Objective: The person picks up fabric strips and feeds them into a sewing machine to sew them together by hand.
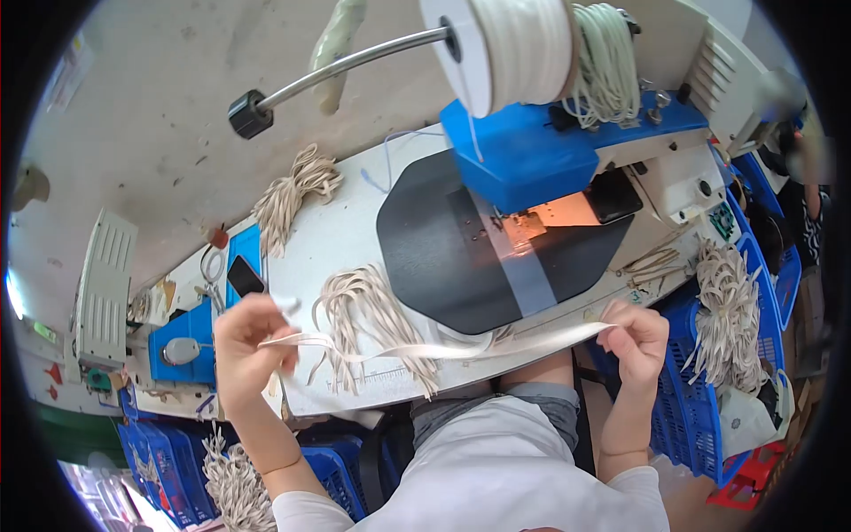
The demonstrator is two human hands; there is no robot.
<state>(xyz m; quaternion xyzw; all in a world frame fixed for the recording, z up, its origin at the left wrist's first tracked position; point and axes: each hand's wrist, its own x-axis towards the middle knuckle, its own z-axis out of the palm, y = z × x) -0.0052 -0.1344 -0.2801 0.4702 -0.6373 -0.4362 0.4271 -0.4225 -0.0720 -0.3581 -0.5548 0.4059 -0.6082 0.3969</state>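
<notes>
A long cream cloth strap (pixel 461 349) stretches between my two hands above the table's front edge, sagging a little and partly twisted. My left hand (pixel 252 341) pinches one end, with the fingers closed on it. The other end sits between the thumb and fingers of my right hand (pixel 636 341). Behind the strap, a loose bundle of similar straps (pixel 363 310) lies on the white table near my left hand. Beyond it is the black plate (pixel 425 239) of a blue sewing machine (pixel 523 155), its needle area lit orange.
A thread spool (pixel 523 53) hangs above the machine on a metal rod. Another strap bundle (pixel 297 191) lies at the table's back left, near a phone (pixel 245 277). Blue baskets (pixel 687 399) with more straps stand at the right; others (pixel 168 470) stand at the lower left.
</notes>
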